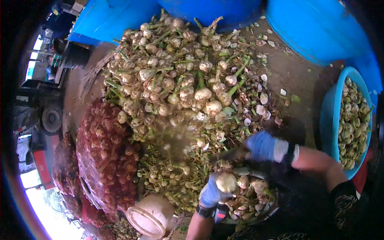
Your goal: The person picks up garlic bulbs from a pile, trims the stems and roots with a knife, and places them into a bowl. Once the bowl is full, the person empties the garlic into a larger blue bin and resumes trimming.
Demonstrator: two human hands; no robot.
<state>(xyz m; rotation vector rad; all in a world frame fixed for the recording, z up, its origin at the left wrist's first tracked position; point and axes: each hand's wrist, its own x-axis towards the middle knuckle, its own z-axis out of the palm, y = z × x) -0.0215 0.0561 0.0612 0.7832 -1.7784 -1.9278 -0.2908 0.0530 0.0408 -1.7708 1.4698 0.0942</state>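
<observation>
Garlic bulbs with cut and long stems lie in a large heap (186, 84) before me. My left hand (211, 192), in a blue glove with a dark wrist strap, holds a pale garlic bulb (226, 182) over a round container of bulbs (252, 199). Above it and to the right, my right hand (261, 146), in a blue glove, is closed on a dark tool (226, 156); motion blur hides its kind. The tool points left, towards the stems and trimmings between the heap and the container.
A light-blue tub (330, 120) of garlic stands at the right. Blue barrels (318, 27) line the far side. Red mesh sacks (105, 156) of bulbs stand at the left, near a tipped whitish bucket (150, 216). Small bulbs and peelings (180, 180) cover the ground nearby.
</observation>
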